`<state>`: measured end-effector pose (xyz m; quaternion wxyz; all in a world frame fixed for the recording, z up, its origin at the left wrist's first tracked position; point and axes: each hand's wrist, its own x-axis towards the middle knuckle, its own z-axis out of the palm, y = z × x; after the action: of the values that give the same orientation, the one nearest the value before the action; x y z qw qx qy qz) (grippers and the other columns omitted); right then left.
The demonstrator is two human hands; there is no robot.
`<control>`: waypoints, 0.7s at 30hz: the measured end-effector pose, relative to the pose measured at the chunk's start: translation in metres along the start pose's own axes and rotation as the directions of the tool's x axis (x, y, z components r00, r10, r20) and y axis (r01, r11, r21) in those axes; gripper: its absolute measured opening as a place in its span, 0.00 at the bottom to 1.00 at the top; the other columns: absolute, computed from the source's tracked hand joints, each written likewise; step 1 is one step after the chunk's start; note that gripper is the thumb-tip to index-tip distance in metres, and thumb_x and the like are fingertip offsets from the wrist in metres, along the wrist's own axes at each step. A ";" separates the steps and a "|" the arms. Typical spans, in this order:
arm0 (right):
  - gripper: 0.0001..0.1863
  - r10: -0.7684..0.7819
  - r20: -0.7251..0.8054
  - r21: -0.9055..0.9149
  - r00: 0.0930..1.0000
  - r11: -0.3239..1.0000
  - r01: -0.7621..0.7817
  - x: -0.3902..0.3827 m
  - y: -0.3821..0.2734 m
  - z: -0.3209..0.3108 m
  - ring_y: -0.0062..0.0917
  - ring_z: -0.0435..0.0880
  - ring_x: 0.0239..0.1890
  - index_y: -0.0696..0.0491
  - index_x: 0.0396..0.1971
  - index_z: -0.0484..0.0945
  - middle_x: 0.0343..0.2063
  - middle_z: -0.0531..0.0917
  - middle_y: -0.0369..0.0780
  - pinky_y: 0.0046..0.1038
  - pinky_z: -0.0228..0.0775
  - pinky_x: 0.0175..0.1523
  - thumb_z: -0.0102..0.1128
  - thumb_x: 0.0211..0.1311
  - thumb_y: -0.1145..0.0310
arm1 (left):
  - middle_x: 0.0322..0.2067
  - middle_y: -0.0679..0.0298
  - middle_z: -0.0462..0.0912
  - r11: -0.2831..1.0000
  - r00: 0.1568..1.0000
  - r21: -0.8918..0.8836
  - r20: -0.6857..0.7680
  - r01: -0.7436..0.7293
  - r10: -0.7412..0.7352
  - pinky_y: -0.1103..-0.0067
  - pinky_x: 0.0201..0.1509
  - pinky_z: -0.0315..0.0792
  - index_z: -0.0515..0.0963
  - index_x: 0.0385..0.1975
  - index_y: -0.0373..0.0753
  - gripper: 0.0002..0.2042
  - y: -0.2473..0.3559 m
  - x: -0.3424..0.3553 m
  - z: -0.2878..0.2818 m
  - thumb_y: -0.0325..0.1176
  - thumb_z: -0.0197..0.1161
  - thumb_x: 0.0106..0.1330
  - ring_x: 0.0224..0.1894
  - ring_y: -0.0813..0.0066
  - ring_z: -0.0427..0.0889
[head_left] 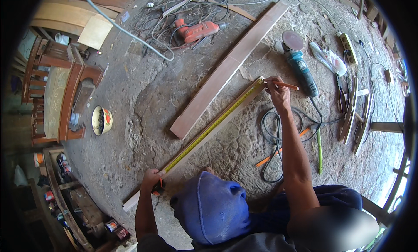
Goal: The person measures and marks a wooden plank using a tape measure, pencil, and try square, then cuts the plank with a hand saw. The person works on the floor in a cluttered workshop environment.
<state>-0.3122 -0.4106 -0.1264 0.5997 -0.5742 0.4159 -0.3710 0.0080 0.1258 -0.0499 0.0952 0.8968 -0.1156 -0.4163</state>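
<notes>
A narrow wooden strip (132, 201) lies slantwise on the floor before me, and a yellow tape measure (212, 129) is stretched along it. My left hand (151, 178) is closed at the tape's near-left end, by its dark and orange case (158, 187), which the hand partly hides. At the strip's far-right end is my right hand (278, 94), its fingers closed round an orange-red pencil (287, 85) close to the tape's tip. Beyond the strip, roughly parallel to it, rests a wider reddish board (230, 62). My blue-clad knee (213, 208) is bent below the tape.
An angle grinder (301, 71) with a round disc lies right of the board, its cable coiled nearby. A red drill (198, 31) sits among tangled cords. At left stand a flowered bowl (108, 120) and wooden furniture (65, 104). Curved wooden pieces (349, 110) and a power strip (348, 48) are at right.
</notes>
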 end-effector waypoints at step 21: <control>0.14 -0.151 0.129 -0.021 0.980 0.988 0.155 -0.027 -0.061 0.043 0.21 0.85 0.39 0.53 0.45 0.81 0.39 0.86 0.37 0.25 0.78 0.41 0.60 0.73 0.58 | 0.22 0.49 0.82 0.985 0.995 0.165 -0.078 -0.045 0.058 0.67 0.34 0.73 0.84 0.27 0.32 0.23 -0.006 0.007 0.002 0.53 0.71 0.55 0.26 0.60 0.83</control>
<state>-0.2804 -0.3728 -0.0639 0.5855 -0.6363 0.3372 -0.3723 0.0114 0.1298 -0.0576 0.0371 0.9147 -0.1682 -0.3656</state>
